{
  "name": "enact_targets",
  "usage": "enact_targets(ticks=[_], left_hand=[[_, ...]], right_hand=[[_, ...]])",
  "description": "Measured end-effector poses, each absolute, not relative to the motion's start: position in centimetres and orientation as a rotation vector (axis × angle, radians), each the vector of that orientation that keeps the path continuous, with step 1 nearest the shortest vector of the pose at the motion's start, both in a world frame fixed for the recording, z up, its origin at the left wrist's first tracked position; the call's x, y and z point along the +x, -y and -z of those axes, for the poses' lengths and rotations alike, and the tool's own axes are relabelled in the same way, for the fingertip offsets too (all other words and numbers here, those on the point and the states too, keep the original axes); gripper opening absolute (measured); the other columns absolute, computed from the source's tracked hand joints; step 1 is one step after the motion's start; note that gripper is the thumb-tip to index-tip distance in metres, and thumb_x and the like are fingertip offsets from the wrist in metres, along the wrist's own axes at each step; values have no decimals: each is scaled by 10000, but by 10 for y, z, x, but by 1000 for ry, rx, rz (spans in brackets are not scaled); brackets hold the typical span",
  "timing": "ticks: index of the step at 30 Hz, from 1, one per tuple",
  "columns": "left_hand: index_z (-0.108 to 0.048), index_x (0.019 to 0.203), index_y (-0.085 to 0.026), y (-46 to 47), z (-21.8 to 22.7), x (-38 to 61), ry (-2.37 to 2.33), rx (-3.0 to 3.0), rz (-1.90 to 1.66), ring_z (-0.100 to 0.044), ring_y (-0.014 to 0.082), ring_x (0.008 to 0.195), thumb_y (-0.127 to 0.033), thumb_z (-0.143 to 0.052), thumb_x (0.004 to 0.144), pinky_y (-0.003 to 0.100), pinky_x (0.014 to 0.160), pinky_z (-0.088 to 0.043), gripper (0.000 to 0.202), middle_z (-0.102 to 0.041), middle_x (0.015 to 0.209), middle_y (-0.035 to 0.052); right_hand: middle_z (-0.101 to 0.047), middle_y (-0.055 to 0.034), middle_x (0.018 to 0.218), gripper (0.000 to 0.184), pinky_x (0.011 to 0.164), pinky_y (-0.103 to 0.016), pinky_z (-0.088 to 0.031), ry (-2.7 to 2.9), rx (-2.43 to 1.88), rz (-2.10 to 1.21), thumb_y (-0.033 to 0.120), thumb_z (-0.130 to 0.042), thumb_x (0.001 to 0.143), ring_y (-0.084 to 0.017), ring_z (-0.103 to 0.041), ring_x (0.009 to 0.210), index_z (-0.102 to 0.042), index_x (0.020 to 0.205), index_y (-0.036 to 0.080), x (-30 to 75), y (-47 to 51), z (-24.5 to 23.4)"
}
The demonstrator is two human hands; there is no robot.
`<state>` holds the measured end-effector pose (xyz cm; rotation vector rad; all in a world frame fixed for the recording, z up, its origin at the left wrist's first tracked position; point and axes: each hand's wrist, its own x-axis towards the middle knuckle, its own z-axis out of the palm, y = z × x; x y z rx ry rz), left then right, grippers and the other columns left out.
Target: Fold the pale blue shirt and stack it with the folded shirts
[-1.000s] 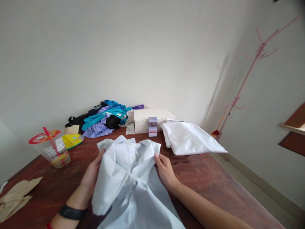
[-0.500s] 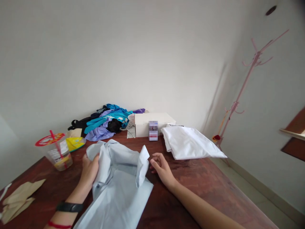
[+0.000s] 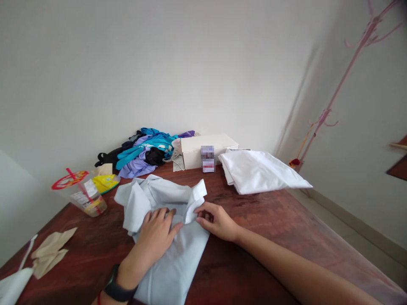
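A pale blue shirt lies on the dark wooden table, collar end toward the wall. My left hand rests flat on the shirt below the collar, fingers stretched out. My right hand is at the shirt's right edge, fingers curled and pinching the flap of the collar. A black band is on my left wrist.
A folded white cloth lies at the right rear. A white box and a heap of blue, purple and black clothes sit by the wall. A plastic cup with red lid and brown paper are at left. A pink coat stand is at right.
My left hand let go of the shirt's left side and moved onto its middle, lying flat. My right hand moved in from the bare table and took the collar flap.
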<state>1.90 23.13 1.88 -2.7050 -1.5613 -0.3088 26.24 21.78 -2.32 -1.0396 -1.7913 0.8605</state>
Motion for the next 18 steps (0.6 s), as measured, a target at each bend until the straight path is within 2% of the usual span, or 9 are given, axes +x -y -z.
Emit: enact_targets(ticks=[2, 5, 8, 11, 14, 16, 18], left_hand=[[-737, 1133, -166, -234, -23, 15, 1614, -2653, 221, -634, 385, 1096, -434, -552, 990, 523, 970, -428, 355, -711, 1119, 159], [-734, 904, -187, -236, -37, 15, 1520, -2840, 210, -645, 322, 1004, -393, -530, 1003, 430, 907, -431, 306, -708, 955, 108], [-698, 818, -190, -231, -55, 17, 1388, -3103, 323, -633, 252, 902, -384, -461, 1035, 349, 836, -429, 376, -674, 882, 74], [-666, 779, -192, -222, -73, 16, 1377, -3346, 413, -613, 205, 821, -455, -489, 1023, 298, 787, -427, 401, -653, 831, 38], [-670, 801, -195, -215, -86, 9, 1408, -3667, 216, -589, 188, 787, -553, -516, 990, 266, 761, -440, 433, -655, 813, 24], [-701, 876, -201, -215, -86, 4, 1546, -3806, 50, -607, 198, 840, -613, -431, 1003, 260, 788, -458, 509, -689, 882, 40], [-721, 926, -202, -219, -80, 0, 1828, -3769, 23, -632, 209, 875, -648, -291, 1025, 266, 807, -473, 627, -709, 919, 57]], right_hand=[[-724, -59, 955, 285, 656, -255, -467, 1825, -1040, -850, 308, -650, 916, -132, -572, 689, -746, 1140, 160, 264, -219, 23], [-749, -81, 1118, 386, 727, -290, -516, 1875, -1035, -853, 295, -638, 928, -147, -614, 734, -710, 1289, 179, 267, -221, 24], [-711, -106, 1302, 440, 854, -353, -543, 1874, -1027, -828, 285, -611, 948, -199, -669, 888, -664, 1373, 185, 267, -222, 27], [-647, -122, 1413, 517, 835, -347, -567, 1866, -1029, -834, 326, -654, 933, -181, -668, 838, -620, 1430, 191, 268, -224, 30], [-525, -134, 1541, 705, 727, -292, -586, 1901, -998, -875, 397, -789, 834, -108, -620, 682, -565, 1485, 249, 270, -226, 31], [-459, -128, 1592, 750, 744, -283, -591, 1954, -974, -884, 415, -844, 780, -88, -628, 662, -579, 1472, 295, 272, -225, 30], [-404, -102, 1631, 687, 790, -281, -587, 2050, -964, -869, 390, -860, 764, -86, -653, 682, -637, 1412, 341, 276, -222, 26]])
